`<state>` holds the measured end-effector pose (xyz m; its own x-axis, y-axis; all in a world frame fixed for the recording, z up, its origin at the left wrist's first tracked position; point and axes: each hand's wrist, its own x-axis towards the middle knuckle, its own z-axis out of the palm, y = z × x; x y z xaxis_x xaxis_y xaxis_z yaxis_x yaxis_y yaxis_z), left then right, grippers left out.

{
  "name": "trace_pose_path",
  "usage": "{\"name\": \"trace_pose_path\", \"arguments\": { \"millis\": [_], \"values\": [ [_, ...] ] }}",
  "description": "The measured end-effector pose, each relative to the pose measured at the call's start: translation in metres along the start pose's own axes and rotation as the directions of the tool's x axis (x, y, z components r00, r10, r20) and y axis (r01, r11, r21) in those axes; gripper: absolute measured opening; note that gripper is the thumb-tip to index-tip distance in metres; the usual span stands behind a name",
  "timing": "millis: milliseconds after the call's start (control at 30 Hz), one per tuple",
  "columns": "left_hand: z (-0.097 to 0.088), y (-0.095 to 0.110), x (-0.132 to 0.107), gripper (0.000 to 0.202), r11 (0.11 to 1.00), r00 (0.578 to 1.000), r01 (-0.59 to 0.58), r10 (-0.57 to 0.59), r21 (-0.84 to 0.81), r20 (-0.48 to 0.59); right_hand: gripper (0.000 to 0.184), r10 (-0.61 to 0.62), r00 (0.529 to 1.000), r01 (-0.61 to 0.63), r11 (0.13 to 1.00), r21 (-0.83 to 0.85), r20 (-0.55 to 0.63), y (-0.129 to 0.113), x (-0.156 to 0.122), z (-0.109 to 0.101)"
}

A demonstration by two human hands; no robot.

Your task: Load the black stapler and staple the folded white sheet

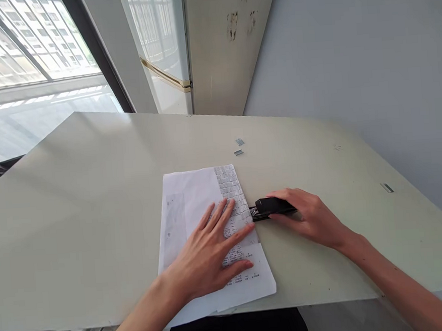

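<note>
Fingers, left [226, 213]: spread wide and pressed flat, gripping nothing.
Left hand [208, 252]: lay palm-down on the printed sheets [187, 198], over their right half.
Fingers, right [284, 197]: curled over the top and sides of the black stapler [271, 207], holding it.
Right hand [311, 217]: sat just right of the sheets, heel low on the table [94, 194].
Stapler position: on the table at the sheets' right edge, its metal mouth touching or biting that edge; which, I could not tell.
Sheets position: near the table's front edge, lower corner slightly overhanging.
Handling, sheets: likely light, limp and quick to slide on the smooth top; a flat palm suits them better than a pinch.
Handling, stapler: probably rigid and fairly dense; best held round the rear body, away from the mouth.
Containers: no open one in view; the stapler's magazine was hidden, contents unknown.
Loose items: staple strips [238, 147] lay beyond the sheets, another strip [386, 187] far right.
Background: pale cabinet [213, 50], shut.
</note>
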<state>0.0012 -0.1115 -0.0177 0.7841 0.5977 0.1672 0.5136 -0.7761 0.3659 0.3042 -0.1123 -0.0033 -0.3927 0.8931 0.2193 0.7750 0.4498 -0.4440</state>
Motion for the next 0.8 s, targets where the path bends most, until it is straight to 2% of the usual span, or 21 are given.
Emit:
{"name": "trace_pose_path", "arguments": {
  "millis": [100,200,333,433,600,800],
  "values": [
    [-0.004,-0.005,-0.003,0.068,0.999,1.0,0.014,-0.014,0.036,0.012,0.028,0.018,0.999,-0.018,1.0,-0.011,-0.036,0.02,-0.007,0.0],
    [-0.008,-0.009,-0.006,0.072,0.997,0.999,0.019,-0.021,0.081,0.031,0.032,0.076,0.995,-0.076,0.997,0.005,-0.07,0.037,-0.004,-0.004],
    [-0.015,-0.01,-0.007,0.083,0.988,0.998,0.017,-0.027,0.156,0.061,0.036,0.16,0.98,-0.153,0.986,0.07,-0.12,0.06,0.004,-0.014],
    [-0.022,-0.011,-0.005,0.081,0.979,0.995,0.004,-0.025,0.203,0.098,0.039,0.229,0.96,-0.208,0.968,0.14,-0.159,0.072,0.005,-0.017],
    [-0.03,-0.02,0.009,0.074,0.976,0.995,0.012,-0.032,0.218,0.089,0.044,0.294,0.938,-0.239,0.932,0.273,-0.182,0.07,0.005,-0.017],
    [-0.038,-0.037,0.028,0.061,0.98,0.994,0.049,-0.066,0.193,0.082,0.04,0.303,0.931,-0.24,0.929,0.283,-0.204,0.065,0.007,-0.017]
  ]
}}
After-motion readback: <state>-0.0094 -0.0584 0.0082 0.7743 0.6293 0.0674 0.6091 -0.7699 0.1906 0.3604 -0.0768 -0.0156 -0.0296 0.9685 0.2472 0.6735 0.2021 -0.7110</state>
